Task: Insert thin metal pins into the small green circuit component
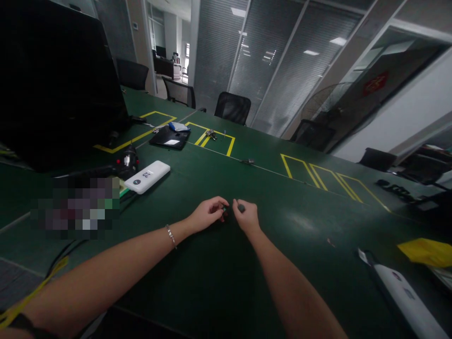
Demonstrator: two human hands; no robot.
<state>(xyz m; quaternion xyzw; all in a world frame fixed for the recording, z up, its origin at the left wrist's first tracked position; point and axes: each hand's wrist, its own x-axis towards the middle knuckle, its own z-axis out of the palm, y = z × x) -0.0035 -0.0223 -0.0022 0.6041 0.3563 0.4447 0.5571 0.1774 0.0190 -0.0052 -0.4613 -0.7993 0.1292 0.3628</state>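
Both hands are close together over the middle of the green table. My left hand (209,214), with a silver bracelet on its wrist, has its fingers curled and pinched. Between them is a small dark piece (223,212) with a touch of green, too small to name. Just to the right, my right hand (247,217) is closed in a fist around a dark, rounded handle-like thing (241,207). Its blunt end shows above the thumb, and the rest is hidden in the fingers. A narrow gap separates the two hands.
A white power bank (147,177) lies left, by a black and red device (127,161). A large black monitor (63,84) stands behind. Farther back are a black flat case (170,137) and small metal parts (211,135). Another white device (406,294) and yellow bag (427,252) lie right.
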